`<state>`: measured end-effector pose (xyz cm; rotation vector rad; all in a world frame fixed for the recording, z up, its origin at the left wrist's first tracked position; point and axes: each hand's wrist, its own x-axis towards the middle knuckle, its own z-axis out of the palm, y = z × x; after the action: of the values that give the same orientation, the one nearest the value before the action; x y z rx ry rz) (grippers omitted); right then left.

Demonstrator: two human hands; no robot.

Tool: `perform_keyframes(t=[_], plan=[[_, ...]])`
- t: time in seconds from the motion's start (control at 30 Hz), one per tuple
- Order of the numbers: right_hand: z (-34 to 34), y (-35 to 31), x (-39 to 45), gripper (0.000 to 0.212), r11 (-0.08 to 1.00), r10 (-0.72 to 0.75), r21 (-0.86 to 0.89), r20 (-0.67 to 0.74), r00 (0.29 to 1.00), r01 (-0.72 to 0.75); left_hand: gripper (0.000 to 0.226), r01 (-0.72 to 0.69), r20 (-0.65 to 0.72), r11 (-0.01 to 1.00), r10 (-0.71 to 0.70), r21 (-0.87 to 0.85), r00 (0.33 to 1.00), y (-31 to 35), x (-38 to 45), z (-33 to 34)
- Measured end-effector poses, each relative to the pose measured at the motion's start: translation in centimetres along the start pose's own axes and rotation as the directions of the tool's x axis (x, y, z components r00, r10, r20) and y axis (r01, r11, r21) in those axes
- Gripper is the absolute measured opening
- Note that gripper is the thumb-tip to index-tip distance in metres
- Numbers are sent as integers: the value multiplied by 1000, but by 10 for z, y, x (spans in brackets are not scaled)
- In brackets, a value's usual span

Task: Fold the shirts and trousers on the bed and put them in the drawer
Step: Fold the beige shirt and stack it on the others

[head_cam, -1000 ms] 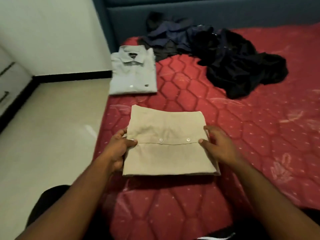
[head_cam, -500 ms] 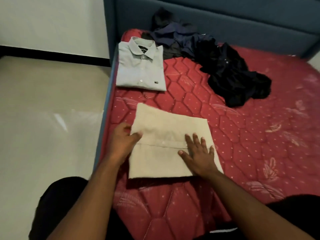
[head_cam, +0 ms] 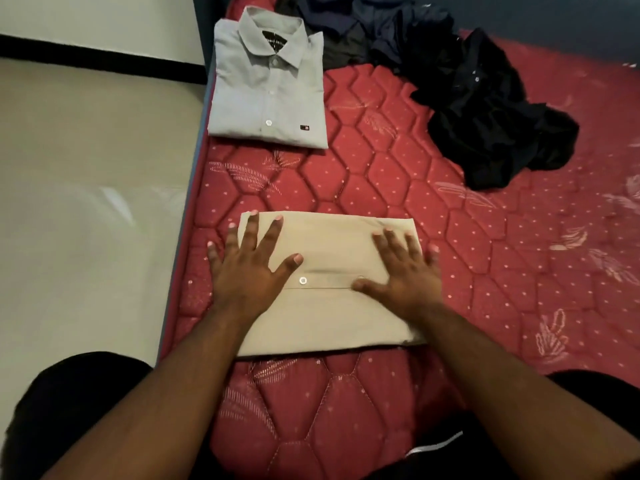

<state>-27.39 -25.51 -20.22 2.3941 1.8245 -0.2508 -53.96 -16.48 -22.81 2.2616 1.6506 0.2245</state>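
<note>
Shirt [head_cam: 329,306], beige, folded into a flat rectangle with one button showing, under left hand [head_cam: 247,271] and right hand [head_cam: 403,271] pressing flat, fingers spread.

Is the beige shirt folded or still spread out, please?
Folded: the beige shirt is a compact rectangle under both flat hands.

Matt beige cloth shirt [head_cam: 332,306], quilted red mattress [head_cam: 415,188] perhaps slightly sheeny, glossy smooth floor [head_cam: 86,202].
</note>
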Motion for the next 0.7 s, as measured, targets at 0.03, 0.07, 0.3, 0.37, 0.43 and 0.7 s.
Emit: perform_keyframes(t=[0.03, 0.07, 0.3, 0.37, 0.43, 0.7], plan=[[-1, 26, -8, 100, 996, 86, 28, 34, 996, -87, 77, 4, 22, 1000, -4, -19, 1000, 1, 0, -3], [-4, 50, -17, 101, 985, 156, 64, 84, 984, -162, 81, 24, 38, 998, -22, -55, 999, 2, -2, -5], [-27, 61, -30, 37, 690, 326, 679, 19, 945, -251, 50, 277, -50, 857, -330, -434, 943, -5, -12, -59], [-35, 55, -28, 21, 466, 327, 815, 202, 923, -344, 41, 467, 304, 601, -358, -649, 883, -9, -10, -80], [-40, 56, -24, 24, 315, 278, 810, 418, 865, -494, 36, 650, 518, 600, -410, -467, 751, -4, -2, -96], [-64, 43, -17, 20, -9, 96, 727, 684, 723, -686, 12, 775, 706, 337, -325, -535, 629, 20, 13, -91]])
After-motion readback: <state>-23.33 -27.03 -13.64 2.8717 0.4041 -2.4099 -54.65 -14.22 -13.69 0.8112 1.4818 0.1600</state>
